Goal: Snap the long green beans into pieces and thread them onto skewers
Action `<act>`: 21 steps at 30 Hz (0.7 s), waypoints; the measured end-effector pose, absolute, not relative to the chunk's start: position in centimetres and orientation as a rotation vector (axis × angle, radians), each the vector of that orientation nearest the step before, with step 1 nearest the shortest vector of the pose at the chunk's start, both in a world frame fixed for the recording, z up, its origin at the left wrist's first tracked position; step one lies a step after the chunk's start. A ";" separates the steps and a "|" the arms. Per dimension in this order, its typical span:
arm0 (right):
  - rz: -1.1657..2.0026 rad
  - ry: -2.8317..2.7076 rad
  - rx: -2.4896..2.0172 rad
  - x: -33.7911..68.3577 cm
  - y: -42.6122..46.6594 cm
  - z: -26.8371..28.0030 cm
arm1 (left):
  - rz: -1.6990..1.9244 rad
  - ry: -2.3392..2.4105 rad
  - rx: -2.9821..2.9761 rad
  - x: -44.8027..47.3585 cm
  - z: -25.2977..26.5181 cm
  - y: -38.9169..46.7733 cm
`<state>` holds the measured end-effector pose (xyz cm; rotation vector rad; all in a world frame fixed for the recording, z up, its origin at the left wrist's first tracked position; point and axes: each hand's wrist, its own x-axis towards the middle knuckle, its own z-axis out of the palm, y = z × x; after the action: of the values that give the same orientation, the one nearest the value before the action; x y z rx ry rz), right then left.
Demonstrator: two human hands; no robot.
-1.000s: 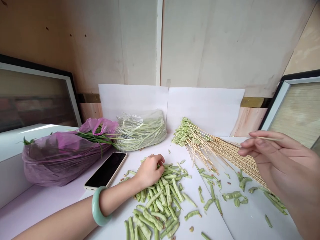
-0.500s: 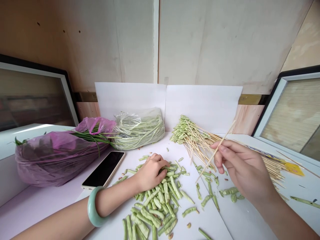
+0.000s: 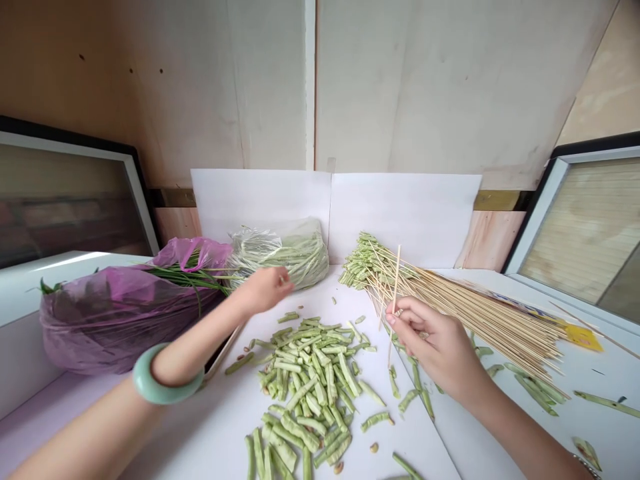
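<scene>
My right hand (image 3: 433, 337) pinches a thin wooden skewer (image 3: 397, 277), held nearly upright with nothing threaded on the part that shows. My left hand (image 3: 265, 290), fingers curled together, hovers beyond the heap of cut green bean pieces (image 3: 313, 373), in front of a clear plastic bag of long beans (image 3: 300, 250). Whatever those curled fingers hold, if anything, is hidden. Behind my right hand lies a stack of skewers threaded with bean pieces (image 3: 365, 260), their bare sticks (image 3: 480, 313) fanning toward the right.
A purple plastic bag of greens (image 3: 120, 327) sits at the left. My left forearm partly covers a phone (image 3: 220, 353). Scattered bean scraps (image 3: 537, 393) lie at the right, near a yellow wrapper (image 3: 583, 337). White boards (image 3: 405, 213) stand along the back.
My left hand has lifted off the bean heap and moved up and left, toward the clear bag. My right hand has shifted left and lower, and the skewer is now more upright.
</scene>
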<state>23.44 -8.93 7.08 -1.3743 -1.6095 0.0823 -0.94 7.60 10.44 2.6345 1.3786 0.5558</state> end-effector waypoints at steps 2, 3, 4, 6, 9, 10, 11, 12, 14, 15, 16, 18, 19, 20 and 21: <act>-0.029 -1.629 -1.365 23.4 -9.1 7.2 | 0.435 1.616 2.580 -3.4 10.9 8.9; -0.090 -1.636 -1.363 23.4 -9.2 7.3 | 0.354 1.718 2.543 -4.7 10.7 9.2; -0.141 -1.638 -1.363 23.4 -9.3 7.4 | 0.264 1.794 2.503 -5.9 10.3 9.3; -0.184 -1.648 -1.365 23.3 -9.5 7.5 | 0.124 1.908 2.424 -7.9 9.0 8.9; -0.229 -1.675 -1.351 23.3 -9.6 7.5 | 0.015 1.987 2.331 -9.7 7.1 8.1; -0.245 -1.682 -1.342 23.3 -9.6 7.4 | -0.002 1.997 2.309 -9.9 6.6 8.0; -0.256 -1.683 -1.336 23.2 -9.6 7.4 | -0.012 2.005 2.292 -10.0 6.2 8.0; -0.263 -1.681 -1.334 23.2 -9.6 7.3 | -0.014 2.010 2.279 -10.0 5.9 8.0; -0.258 -1.682 -1.341 23.0 -9.6 7.2 | -0.005 2.020 2.259 -9.9 5.5 8.2; -0.249 -1.685 -1.350 22.9 -9.6 7.2 | 0.004 2.028 2.247 -9.8 5.3 8.2; -0.241 -1.688 -1.361 22.8 -9.6 7.1 | 0.016 2.038 2.235 -9.7 5.2 8.2; -0.233 -1.703 -1.369 22.7 -9.7 7.0 | 0.043 2.061 2.210 -9.7 4.9 8.1; -0.233 -1.709 -1.372 22.7 -9.7 7.0 | 0.055 2.073 2.197 -9.6 4.8 8.0; -0.235 -1.713 -1.373 22.6 -9.7 6.9 | 0.067 2.082 2.187 -9.6 4.7 7.9; -0.239 -1.715 -1.373 22.6 -9.7 6.8 | 0.080 2.090 2.179 -9.6 4.7 7.8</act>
<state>22.62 -9.69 6.85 -1.3732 -1.7146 -0.2392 -9.63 7.80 4.69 2.1789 2.0897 0.0798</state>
